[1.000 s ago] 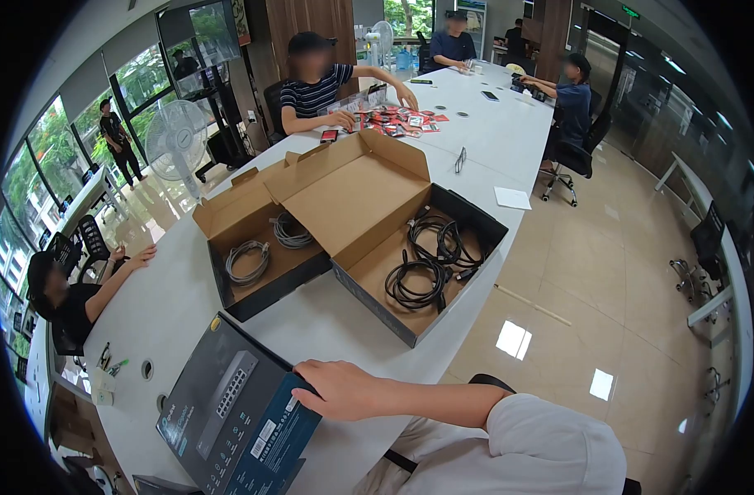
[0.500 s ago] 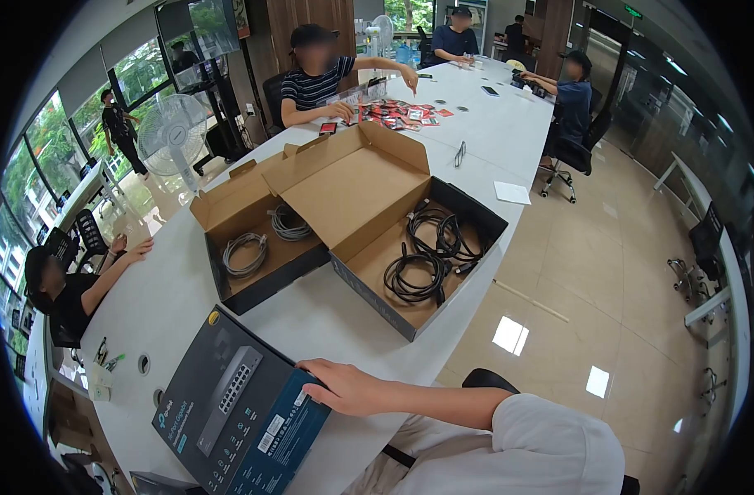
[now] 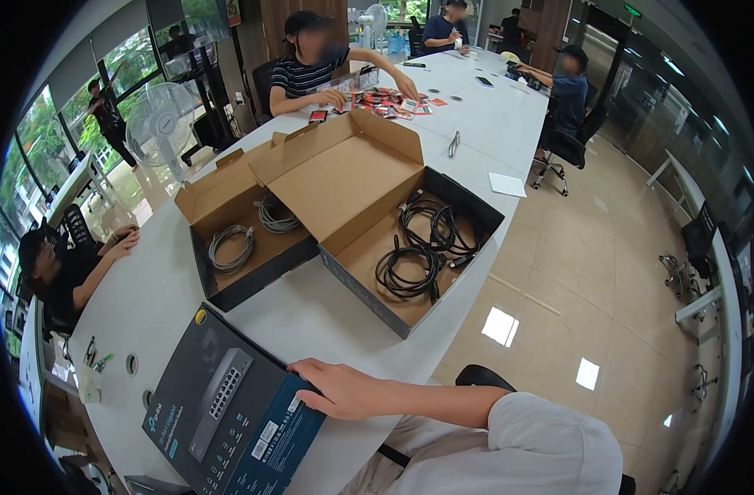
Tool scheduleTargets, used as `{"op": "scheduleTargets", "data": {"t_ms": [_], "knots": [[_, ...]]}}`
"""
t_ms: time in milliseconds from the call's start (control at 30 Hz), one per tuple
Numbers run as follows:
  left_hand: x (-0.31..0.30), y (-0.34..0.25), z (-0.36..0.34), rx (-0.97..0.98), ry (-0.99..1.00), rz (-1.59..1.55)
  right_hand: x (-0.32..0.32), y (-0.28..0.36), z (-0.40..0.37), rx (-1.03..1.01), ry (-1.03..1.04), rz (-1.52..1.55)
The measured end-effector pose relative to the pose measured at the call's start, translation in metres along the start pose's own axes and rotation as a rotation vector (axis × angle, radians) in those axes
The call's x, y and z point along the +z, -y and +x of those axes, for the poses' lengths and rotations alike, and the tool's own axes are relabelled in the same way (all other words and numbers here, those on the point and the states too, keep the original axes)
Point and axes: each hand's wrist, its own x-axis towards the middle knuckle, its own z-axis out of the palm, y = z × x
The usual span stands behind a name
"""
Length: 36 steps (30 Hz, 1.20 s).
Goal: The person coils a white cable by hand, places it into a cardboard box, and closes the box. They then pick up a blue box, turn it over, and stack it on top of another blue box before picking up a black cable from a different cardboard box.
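A dark TP-Link network switch box (image 3: pixel 197 388) is tilted at the near end of the table, its printed 16-port gigabit face towards me. My right hand (image 3: pixel 334 389) grips its right edge, thumb on the printed side and fingers over the top edge. My left hand is out of view. Beyond the switch box, an open cardboard box (image 3: pixel 352 285) holds coiled black cables (image 3: pixel 410 272). Left of it, a second open box (image 3: pixel 257 285) contains two coils of grey cable (image 3: pixel 231 249).
The white table (image 3: pixel 368 346) runs away from me. A person (image 3: pixel 311 70) handles a pile of red packets (image 3: pixel 385 103); others sit along both sides. Eyeglasses (image 3: pixel 453 144) and a white paper (image 3: pixel 506 185) lie farther up. A standing fan (image 3: pixel 164 124) is at left.
The view has shifted slightly, and the switch box stays in my right hand's grip. The person with the red packets has moved a hand down to the pile.
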Motion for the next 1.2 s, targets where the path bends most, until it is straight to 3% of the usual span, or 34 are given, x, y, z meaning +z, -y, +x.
{"op": "scheduleTargets", "data": {"t_ms": [200, 300, 433, 567, 1067, 1200], "knots": [[-0.005, 0.0, -0.008, 0.006, -0.001, 0.004, 0.011, -0.027, 0.001, -0.217, -0.081, -0.032], [-0.002, 0.004, -0.009, 0.018, -0.025, -0.038, 0.017, -0.028, -0.001, -0.166, -0.065, -0.091], [-0.005, 0.002, -0.015, 0.024, -0.025, -0.019, 0.007, -0.011, -0.005, -0.057, 0.001, 0.057], [-0.007, 0.003, -0.019, 0.015, -0.026, -0.028, 0.014, -0.021, -0.004, -0.132, -0.089, 0.042], [-0.008, -0.002, -0.03, -0.027, 0.007, 0.023, 0.02, -0.026, -0.002, -0.18, -0.129, 0.011], [-0.009, -0.015, -0.041, -0.056, 0.029, 0.049, 0.026, -0.041, 0.001, -0.261, -0.169, -0.13]]}}
